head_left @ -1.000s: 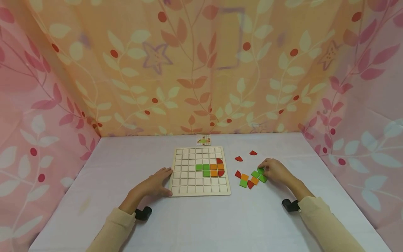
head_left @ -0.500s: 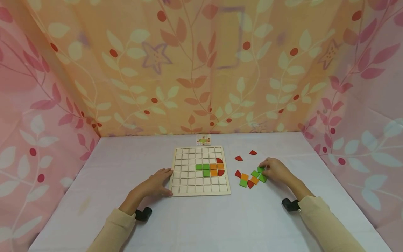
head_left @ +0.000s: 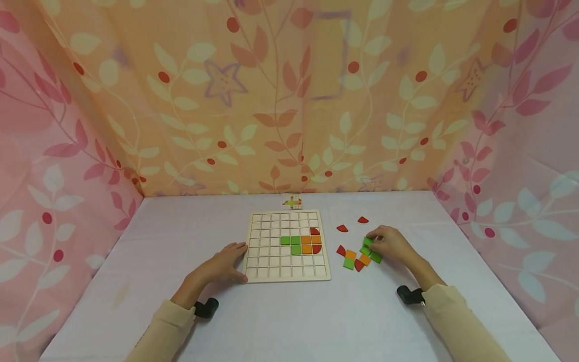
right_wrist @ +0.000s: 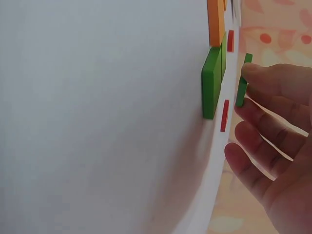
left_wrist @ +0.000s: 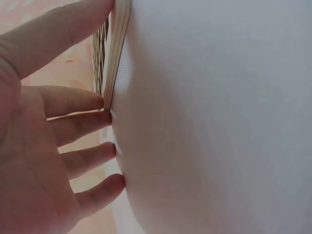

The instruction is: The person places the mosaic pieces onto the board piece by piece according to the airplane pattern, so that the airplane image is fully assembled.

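My right hand [head_left: 392, 245] pinches a green square tile [right_wrist: 241, 95] between thumb and fingers, above the white cloth and beside the loose pieces. Below it lie other green tiles [head_left: 376, 258] and an orange tile [head_left: 364, 260]. My left hand [head_left: 220, 264] rests at the left edge of a wooden grid board [head_left: 264, 272]. In the left wrist view its fingers are spread and fairly straight, with the thumb and fingertips against the board's side [left_wrist: 117, 53]. Green [head_left: 295, 249], orange [head_left: 306, 240] and red quarter-round pieces [head_left: 315, 231] sit in cells on the board's right half.
A small picture card [head_left: 292, 201] lies behind the board. Two red quarter-round pieces [head_left: 342, 229] lie apart at the back right. Nearer are another orange tile [head_left: 350, 255], a green one [head_left: 349, 263] and more red pieces [head_left: 359, 265]. Patterned curtains [head_left: 289, 100] enclose the table.
My right hand has moved slightly to the left, carrying the green tile with it from the right side of the pile. The left hand and the board stay in place.
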Motion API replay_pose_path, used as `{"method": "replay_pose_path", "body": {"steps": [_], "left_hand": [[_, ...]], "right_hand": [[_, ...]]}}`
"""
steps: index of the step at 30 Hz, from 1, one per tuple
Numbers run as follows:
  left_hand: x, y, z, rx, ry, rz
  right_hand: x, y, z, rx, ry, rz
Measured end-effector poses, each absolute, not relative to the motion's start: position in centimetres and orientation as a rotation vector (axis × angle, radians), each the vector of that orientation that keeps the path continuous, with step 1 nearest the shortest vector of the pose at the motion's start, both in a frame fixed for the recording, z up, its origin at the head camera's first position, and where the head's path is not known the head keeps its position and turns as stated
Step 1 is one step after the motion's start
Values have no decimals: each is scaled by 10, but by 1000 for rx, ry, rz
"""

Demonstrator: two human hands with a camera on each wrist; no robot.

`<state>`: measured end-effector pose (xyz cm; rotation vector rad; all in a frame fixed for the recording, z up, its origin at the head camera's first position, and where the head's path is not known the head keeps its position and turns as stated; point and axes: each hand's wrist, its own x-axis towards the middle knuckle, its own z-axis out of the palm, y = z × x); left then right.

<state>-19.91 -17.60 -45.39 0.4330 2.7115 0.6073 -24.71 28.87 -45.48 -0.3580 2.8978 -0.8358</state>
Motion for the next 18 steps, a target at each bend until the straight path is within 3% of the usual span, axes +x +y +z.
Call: {"method": "replay_pose_path", "body": {"steps": [18], "left_hand": [[-198, -177, -455, 438, 2714, 633]], "right_hand": [[-255, 251, -450, -478, 2916, -869]]}}
